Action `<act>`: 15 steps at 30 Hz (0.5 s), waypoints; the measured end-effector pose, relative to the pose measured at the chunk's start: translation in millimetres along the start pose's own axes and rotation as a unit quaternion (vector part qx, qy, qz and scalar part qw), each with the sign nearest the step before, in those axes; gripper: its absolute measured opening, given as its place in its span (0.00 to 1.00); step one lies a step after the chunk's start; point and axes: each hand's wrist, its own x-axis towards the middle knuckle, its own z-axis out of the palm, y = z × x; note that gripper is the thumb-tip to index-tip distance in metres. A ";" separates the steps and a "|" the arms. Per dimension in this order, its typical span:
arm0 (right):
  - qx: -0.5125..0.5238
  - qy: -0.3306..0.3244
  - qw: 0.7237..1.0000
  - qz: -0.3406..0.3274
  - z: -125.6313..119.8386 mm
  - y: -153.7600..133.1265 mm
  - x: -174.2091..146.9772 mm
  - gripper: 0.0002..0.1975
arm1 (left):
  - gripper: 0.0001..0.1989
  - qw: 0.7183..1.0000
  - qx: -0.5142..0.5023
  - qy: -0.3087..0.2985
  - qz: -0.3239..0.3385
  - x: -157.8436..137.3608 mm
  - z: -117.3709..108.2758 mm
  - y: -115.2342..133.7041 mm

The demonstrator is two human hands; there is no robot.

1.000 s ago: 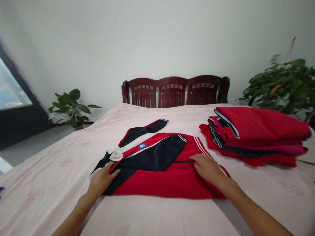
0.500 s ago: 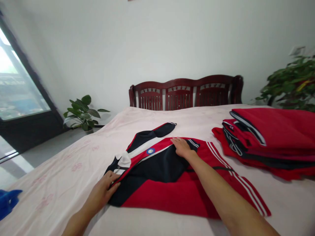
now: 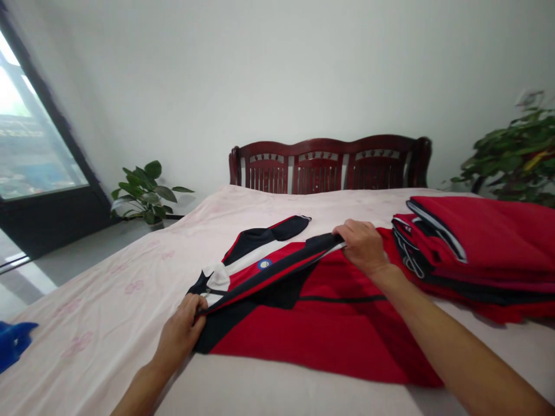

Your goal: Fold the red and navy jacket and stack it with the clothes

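Note:
A red, navy and white jacket (image 3: 312, 338) lies on the bed, its collar end to the left and a round badge (image 3: 264, 264) on its front. My left hand (image 3: 182, 323) is closed on the jacket at the shoulder, just below the white collar piece (image 3: 218, 279). My right hand (image 3: 362, 245) grips the cuff end of the near sleeve (image 3: 295, 260), held taut and slightly raised across the jacket's body. The far navy sleeve (image 3: 255, 240) lies bent on the sheet behind. My right hand hides the cuff itself.
A stack of folded red and navy clothes (image 3: 489, 231) is at the right on the pink bed sheet (image 3: 113, 312). A blue object (image 3: 15, 344) lies at the left edge. Beyond are the wooden headboard (image 3: 332, 167) and two potted plants, one leafy plant (image 3: 147, 193) at left.
My right hand has closed on the sleeve end, lifted it and pulled it right, so the sleeve is now stretched narrow. My left hand stays by the collar.

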 end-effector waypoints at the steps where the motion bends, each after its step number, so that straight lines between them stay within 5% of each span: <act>1: -0.008 0.058 0.998 -0.005 -10.1 7.2 -15.0 0.13 | 0.06 1.000 0.006 -0.003 -0.006 -0.6 -0.2 1.8; 4: -0.008 0.115 0.993 -0.031 -20.6 21.4 -75.3 0.10 | 0.06 0.999 0.018 -0.032 -0.014 -2.3 -1.2 4.2; 9: 0.048 -0.016 0.996 -0.067 -5.1 24.6 -162.8 0.23 | 0.05 0.998 0.028 -0.048 -0.036 -3.7 -0.6 2.6; 15: -0.018 0.093 0.995 0.026 -33.4 30.0 -151.1 0.16 | 0.03 0.998 0.027 -0.013 -0.062 -5.2 1.4 3.2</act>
